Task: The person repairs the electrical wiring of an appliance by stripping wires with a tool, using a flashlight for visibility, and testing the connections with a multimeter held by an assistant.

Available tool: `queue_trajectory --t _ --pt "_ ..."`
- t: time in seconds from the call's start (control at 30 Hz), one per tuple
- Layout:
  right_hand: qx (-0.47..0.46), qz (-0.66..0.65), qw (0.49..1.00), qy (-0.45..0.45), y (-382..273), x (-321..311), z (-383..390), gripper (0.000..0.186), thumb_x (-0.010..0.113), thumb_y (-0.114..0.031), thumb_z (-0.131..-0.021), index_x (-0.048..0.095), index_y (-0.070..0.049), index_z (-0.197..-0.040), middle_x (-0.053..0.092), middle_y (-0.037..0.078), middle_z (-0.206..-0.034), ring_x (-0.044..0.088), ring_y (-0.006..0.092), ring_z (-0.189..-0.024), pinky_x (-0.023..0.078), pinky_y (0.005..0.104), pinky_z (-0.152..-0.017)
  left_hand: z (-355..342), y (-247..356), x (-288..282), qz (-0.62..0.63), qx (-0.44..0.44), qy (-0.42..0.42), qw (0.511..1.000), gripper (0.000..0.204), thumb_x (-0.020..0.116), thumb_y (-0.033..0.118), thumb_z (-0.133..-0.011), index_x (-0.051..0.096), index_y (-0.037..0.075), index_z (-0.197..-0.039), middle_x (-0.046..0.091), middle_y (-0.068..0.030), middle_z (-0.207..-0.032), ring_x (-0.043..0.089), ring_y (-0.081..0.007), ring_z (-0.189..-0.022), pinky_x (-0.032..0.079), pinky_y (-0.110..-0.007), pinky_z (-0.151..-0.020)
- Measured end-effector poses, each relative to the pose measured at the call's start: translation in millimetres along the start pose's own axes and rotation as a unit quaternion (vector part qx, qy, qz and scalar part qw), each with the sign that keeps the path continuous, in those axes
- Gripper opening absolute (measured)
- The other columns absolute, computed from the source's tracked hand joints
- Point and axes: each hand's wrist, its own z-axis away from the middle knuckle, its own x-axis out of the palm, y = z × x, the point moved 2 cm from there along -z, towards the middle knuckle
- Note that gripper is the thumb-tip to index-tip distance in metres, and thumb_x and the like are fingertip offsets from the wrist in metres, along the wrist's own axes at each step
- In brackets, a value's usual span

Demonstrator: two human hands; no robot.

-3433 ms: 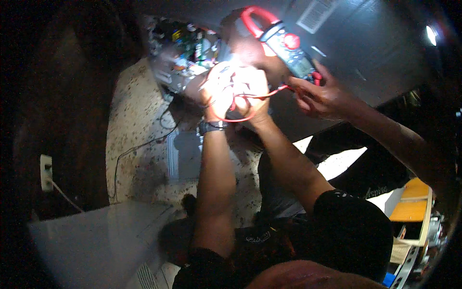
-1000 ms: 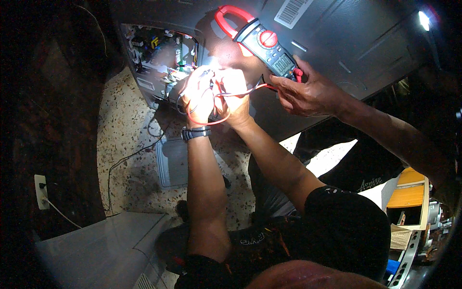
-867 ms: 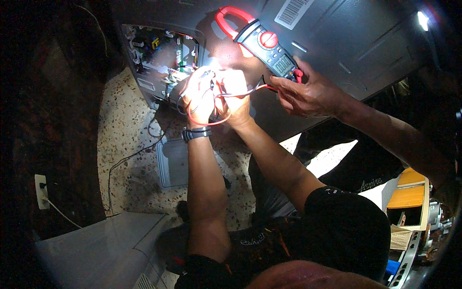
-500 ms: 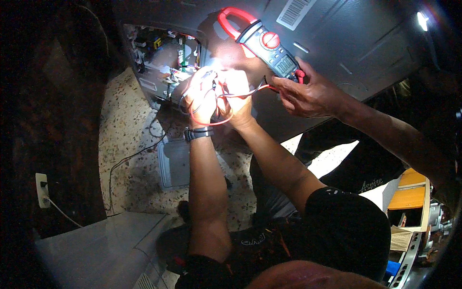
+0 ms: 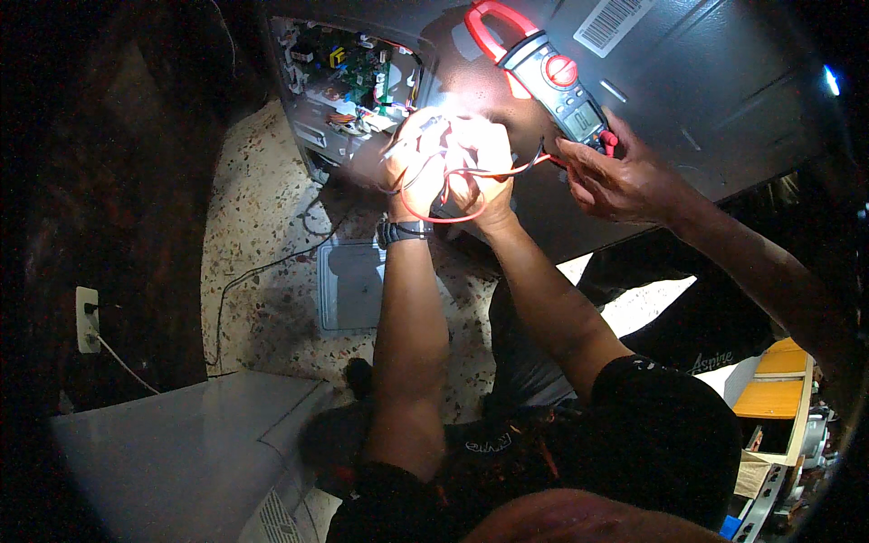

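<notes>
My left hand (image 5: 418, 167), a dark watch on its wrist, and my right hand (image 5: 482, 163) are close together in a strong glare. Fingers of both are curled in. Red and black test leads (image 5: 444, 220) loop around and between them, and the right hand grips these leads. What the left fingers pinch is washed out by light. From the right, another person's hand (image 5: 625, 176) holds a clamp meter (image 5: 554, 77) with red jaws, a red dial and a lit display. The leads run to its lower end. Just left of my hands, a square opening shows a green circuit board (image 5: 362, 72) with wires.
The opening is in a large grey metal panel (image 5: 688, 81) bearing a barcode label. A grey rectangular cover (image 5: 351, 285) lies on the speckled floor (image 5: 244, 226), beside a thin dark cable. A wall outlet (image 5: 86, 319) and a pale appliance top (image 5: 190, 443) are at left.
The whole scene has shifted right and slightly up in the picture. The meter's display reads differently. My hands stay together beside the opening, and the other person still holds the meter.
</notes>
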Motion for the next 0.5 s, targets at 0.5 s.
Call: queue_trajectory --t 0.5 --pt "-0.003 -0.017 1.0 -0.004 1.3 0.6 0.9 0.031 0.074 -0.014 -0.085 0.064 0.0 -0.11 0.062 0.022 -0.115 0.066 0.0378 -0.104 0.056 0.0446 -0.086 -0.9 -2.5 -0.2 -0.031 0.053 0.013 0.998 0.019 0.065 0.011 -0.096 0.071 0.001 -0.111 0.073 -0.0122 -0.105 0.069 -0.0208 -0.096 0.054 -0.033 -0.088"
